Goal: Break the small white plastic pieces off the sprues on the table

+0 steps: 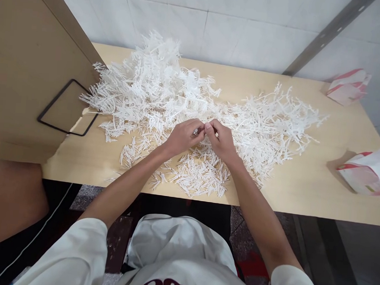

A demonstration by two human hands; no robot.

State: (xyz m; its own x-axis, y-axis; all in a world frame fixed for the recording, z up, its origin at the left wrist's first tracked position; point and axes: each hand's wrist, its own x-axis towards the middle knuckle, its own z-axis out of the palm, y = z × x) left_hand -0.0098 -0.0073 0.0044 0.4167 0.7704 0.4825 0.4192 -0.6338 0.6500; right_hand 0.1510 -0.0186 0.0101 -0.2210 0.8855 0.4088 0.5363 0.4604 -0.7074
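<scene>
Both hands meet at the centre of the frame, just above the near edge of the table (320, 186). The left hand (182, 137) and the right hand (221, 140) have their fingertips pressed together, and between them they pinch a small white plastic piece (204, 129). It is mostly hidden by the fingers, so which way its long axis runs cannot be told; only a sliver of white shows where the thumbs touch.

Below the hands, toward the bottom centre of the frame, lies a loose pile of short white sticks (197, 175). They are thin and straight, lying flat on the wood and pointing every which way, though many run roughly left to right. A smaller scatter of them sits to the lower left of the left hand.

Behind the hands, across the middle of the frame, spreads a big heap of white branched strips (154, 88), comb-like pieces with sticks jutting off a spine, tangled and piled highest at the upper left. The heap trails off to the right in a thinner layer.

At the right edge lie two pink-and-white bags (370, 172), well apart from the hands. A tan board (19, 70) with a black rectangular frame stands at the left.
</scene>
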